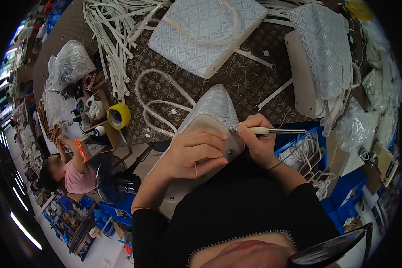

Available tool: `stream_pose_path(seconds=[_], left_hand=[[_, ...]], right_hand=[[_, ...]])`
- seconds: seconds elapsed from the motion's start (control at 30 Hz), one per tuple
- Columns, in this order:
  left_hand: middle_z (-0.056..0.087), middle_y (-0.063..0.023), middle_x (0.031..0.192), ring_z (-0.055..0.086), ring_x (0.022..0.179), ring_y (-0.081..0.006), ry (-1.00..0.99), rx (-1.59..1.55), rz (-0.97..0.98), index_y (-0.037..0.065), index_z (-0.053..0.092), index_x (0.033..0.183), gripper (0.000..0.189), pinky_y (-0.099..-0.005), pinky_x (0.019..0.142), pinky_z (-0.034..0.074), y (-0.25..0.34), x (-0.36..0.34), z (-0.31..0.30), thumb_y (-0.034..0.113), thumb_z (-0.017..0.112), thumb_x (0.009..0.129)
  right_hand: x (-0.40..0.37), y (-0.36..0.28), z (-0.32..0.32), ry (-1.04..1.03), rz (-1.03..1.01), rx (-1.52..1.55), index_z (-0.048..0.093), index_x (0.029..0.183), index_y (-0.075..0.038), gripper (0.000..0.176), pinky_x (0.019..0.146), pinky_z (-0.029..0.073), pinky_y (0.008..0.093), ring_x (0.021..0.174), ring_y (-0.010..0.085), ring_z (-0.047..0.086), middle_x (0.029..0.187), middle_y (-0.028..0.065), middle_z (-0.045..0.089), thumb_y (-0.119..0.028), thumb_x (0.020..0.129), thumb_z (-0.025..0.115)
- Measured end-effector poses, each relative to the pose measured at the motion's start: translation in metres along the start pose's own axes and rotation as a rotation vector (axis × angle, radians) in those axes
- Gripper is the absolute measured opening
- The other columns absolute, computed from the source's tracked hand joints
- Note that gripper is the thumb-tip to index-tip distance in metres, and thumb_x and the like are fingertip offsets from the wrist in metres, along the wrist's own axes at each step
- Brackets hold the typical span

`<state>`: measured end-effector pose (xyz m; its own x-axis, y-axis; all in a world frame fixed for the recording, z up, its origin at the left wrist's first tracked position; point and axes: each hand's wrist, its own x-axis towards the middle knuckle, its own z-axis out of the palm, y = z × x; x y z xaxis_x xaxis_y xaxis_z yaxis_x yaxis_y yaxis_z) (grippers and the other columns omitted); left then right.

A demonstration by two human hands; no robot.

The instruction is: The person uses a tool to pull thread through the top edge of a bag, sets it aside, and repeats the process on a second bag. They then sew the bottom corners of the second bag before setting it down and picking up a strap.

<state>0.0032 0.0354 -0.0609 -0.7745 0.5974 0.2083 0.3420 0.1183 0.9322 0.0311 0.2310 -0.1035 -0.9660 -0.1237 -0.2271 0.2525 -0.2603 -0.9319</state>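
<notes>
My right hand grasping a white-handled tool at the bag's edge, my left hand lying half-curled on its pale base, a thread hanging there, the bag tilting before me, its looped handles resting on patterned cloth.

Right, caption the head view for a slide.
The right hand holds a white-handled tool at the edge of a patterned bag, the left hand over its pale base.

Head-worn view, looking forward and down
</notes>
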Motion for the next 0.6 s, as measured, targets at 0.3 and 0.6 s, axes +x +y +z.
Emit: stream_pose_path(seconds=[0.3,0.6], left_hand=[[0.06,-0.0049,0.081,0.062,0.087,-0.0238,0.012,0.0,-0.002,0.005,0.058,0.074,0.018,-0.0311,0.071,0.051,-0.0003,-0.0002,-0.0001,0.006,0.075,0.066],[0.061,-0.0051,0.081,0.063,0.087,-0.0241,0.012,-0.005,-0.004,0.005,0.058,0.074,0.018,-0.0308,0.07,0.051,-0.0011,-0.0008,0.0004,0.006,0.074,0.066]], right_hand=[[0.0003,0.0006,0.0006,0.01,-0.002,-0.006,0.057,0.084,-0.003,0.004,0.059,0.038,0.0178,0.066,0.0027,0.047,0.074,0.0002,0.056,-0.005,0.083,0.06],[0.0006,0.0,-0.0011,-0.01,0.012,-0.014,0.058,0.083,-0.003,0.004,0.057,0.038,0.0174,0.064,0.0023,0.047,0.072,-0.0002,0.055,-0.005,0.082,0.061]])
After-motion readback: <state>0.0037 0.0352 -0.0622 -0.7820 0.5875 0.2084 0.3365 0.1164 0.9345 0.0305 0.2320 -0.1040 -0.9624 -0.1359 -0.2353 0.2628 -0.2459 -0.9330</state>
